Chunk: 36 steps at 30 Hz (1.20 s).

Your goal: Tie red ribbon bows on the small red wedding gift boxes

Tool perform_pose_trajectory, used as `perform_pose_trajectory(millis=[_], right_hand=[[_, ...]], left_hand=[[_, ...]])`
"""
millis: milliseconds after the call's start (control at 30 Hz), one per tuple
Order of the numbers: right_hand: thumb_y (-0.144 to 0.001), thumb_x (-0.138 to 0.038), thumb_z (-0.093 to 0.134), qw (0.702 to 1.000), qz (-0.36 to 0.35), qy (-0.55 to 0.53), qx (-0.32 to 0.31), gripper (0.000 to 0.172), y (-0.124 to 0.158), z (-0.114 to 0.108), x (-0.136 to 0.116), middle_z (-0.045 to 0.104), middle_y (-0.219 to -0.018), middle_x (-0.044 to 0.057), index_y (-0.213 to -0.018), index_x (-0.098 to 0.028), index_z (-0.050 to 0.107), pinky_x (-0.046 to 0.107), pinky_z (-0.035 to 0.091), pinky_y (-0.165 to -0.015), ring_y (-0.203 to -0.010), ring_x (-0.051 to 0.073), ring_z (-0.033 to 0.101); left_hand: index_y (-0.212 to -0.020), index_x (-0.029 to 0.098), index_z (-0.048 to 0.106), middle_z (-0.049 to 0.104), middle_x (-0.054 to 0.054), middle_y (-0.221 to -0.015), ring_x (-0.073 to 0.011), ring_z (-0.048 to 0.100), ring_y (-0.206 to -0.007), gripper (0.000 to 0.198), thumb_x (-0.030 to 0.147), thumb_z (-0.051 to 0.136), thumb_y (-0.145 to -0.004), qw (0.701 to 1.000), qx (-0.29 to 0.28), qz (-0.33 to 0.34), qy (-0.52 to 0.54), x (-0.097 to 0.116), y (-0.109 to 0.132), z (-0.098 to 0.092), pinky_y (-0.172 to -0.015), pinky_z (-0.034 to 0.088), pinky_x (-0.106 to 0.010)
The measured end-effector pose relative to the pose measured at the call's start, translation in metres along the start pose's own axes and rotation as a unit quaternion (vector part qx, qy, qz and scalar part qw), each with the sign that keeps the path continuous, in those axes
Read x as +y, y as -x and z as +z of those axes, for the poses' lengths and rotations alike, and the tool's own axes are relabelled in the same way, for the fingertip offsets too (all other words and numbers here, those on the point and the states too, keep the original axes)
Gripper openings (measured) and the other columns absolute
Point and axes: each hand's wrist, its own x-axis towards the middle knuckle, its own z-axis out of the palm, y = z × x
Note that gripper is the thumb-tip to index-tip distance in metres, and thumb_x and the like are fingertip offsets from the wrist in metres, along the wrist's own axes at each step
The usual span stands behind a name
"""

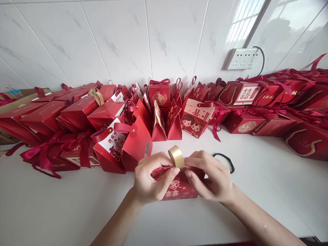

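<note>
A small red paper gift box (178,188) with printed characters sits on the white table near the front. A gold ribbon loop (176,157) stands up from its top. My left hand (151,179) is closed on the box's left top edge, thumb and fingers pinching beside the ribbon. From the other side, my right hand (214,177) pinches the top edge right next to the gold loop. Both hands hide much of the box's top.
Several red gift boxes and bags with ribbons line the back along the tiled wall, such as one with a cartoon couple (196,119) and one with a bow (160,93). A black hair tie (225,159) lies right of my hands. A wall socket (242,58) is mounted above.
</note>
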Motion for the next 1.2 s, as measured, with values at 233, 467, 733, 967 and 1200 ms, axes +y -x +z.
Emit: perform_pose_trajectory(millis=[233,467,733,967,1200], right_hand=[[-0.082,-0.005,0.053,0.996,0.058,-0.062,-0.017,0.015,-0.0038,-0.0017,-0.0011,0.056,-0.070,0.003,-0.092,-0.015,0.058,0.023,0.045,-0.049,-0.059,0.011,0.053],[-0.082,-0.004,0.052,0.995,0.064,-0.074,-0.032,0.016,-0.0024,-0.0038,-0.0003,0.054,-0.071,0.004,-0.092,-0.014,0.058,0.023,0.041,-0.049,-0.059,0.011,0.050],[-0.079,-0.004,0.053,0.993,0.076,-0.082,-0.032,0.013,-0.0004,-0.0004,0.0001,0.052,-0.068,0.003,-0.086,-0.015,0.055,0.023,0.039,-0.048,-0.057,0.011,0.048],[-0.078,-0.005,0.060,0.993,0.066,-0.098,-0.004,0.014,0.0015,-0.0004,-0.0010,0.056,-0.068,0.003,-0.086,-0.015,0.057,0.024,0.042,-0.049,-0.058,0.012,0.051],[-0.076,-0.001,0.052,0.992,0.066,-0.109,-0.013,0.018,-0.0007,-0.0015,0.0000,0.056,-0.068,0.005,-0.088,-0.013,0.060,0.025,0.043,-0.048,-0.058,0.013,0.052]], left_hand=[[-0.068,0.015,0.060,0.063,0.000,-0.060,-0.0096,0.058,-0.052,0.010,0.009,0.057,-0.076,1.000,0.008,-0.011,-0.001,-0.0012,0.0019,0.0008,-0.049,0.048,-0.017],[-0.069,0.014,0.063,0.063,-0.001,-0.060,-0.0100,0.056,-0.053,0.011,0.009,0.057,-0.078,1.000,-0.001,-0.005,0.010,-0.0029,0.0028,0.0006,-0.049,0.047,-0.019],[-0.071,0.013,0.065,0.062,-0.002,-0.061,-0.0109,0.055,-0.055,0.011,0.008,0.057,-0.078,0.999,-0.014,-0.010,0.037,-0.0026,0.0021,0.0011,-0.051,0.046,-0.021],[-0.072,0.016,0.059,0.058,0.000,-0.062,-0.0117,0.054,-0.056,0.007,0.011,0.058,-0.076,0.995,-0.036,-0.026,0.085,-0.0058,0.0052,0.0010,-0.050,0.045,-0.024],[-0.076,0.020,0.057,0.057,0.000,-0.064,-0.0136,0.056,-0.057,0.014,0.006,0.055,-0.074,0.993,-0.036,-0.042,0.101,-0.0068,0.0064,0.0024,-0.050,0.047,-0.026]])
